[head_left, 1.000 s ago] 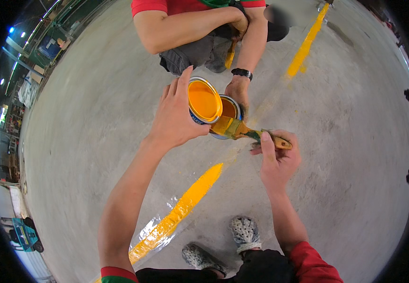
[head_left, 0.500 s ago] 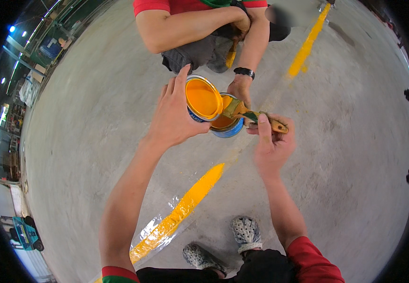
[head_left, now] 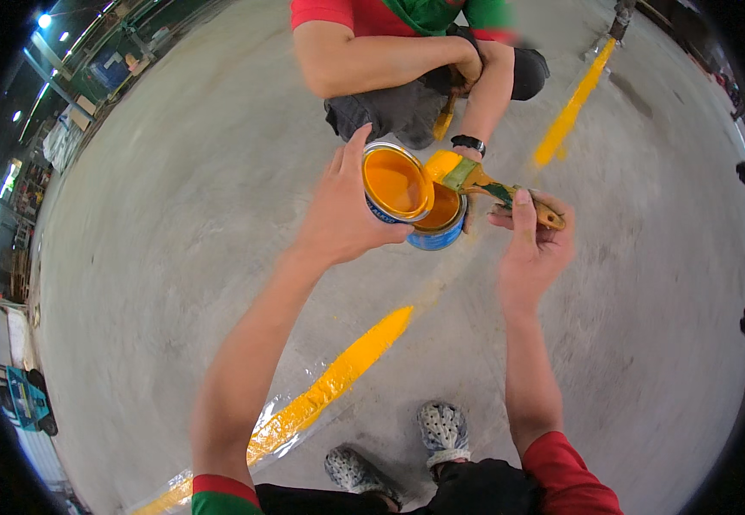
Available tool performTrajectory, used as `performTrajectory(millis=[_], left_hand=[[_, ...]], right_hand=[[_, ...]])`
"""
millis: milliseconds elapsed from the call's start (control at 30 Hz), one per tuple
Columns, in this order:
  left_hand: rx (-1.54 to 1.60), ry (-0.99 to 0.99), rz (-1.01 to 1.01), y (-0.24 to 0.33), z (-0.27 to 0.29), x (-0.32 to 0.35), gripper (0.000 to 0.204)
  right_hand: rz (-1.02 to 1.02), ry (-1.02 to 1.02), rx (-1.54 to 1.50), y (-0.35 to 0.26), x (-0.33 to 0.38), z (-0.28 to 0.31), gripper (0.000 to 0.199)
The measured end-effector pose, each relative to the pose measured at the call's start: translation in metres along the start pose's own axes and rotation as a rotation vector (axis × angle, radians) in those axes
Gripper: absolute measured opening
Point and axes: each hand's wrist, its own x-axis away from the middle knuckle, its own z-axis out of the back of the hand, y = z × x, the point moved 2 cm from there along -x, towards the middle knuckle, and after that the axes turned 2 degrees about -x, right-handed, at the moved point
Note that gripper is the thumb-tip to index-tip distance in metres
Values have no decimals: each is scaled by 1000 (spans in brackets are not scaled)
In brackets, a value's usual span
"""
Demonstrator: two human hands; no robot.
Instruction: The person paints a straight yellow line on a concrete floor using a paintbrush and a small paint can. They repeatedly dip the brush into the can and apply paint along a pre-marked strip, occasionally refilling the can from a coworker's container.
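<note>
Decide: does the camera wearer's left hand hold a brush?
No, the left hand holds an open paint can, while the right hand holds the brush.

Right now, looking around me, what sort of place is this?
Probably an industrial workshop or warehouse: there's a broad grey concrete floor, a glossy yellow painted stripe along it, and what looks like a small teal wheeled vehicle at the left.
</note>
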Motion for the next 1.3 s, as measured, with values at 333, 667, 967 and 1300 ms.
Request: performTrajectory(millis=[333, 667, 967, 1300], left_hand=[[349, 109, 96, -22, 1, 12, 120], [613, 171, 85, -45, 17, 45, 125], [615, 180, 156, -67, 49, 120, 127], [407, 299, 261, -99, 25, 231, 123]], right_hand=[[0, -28, -152, -35, -8, -20, 19], [152, -448, -95, -82, -16, -61, 12], [519, -874, 311, -109, 22, -100, 11], [341, -1167, 422, -95, 101, -120, 7]])
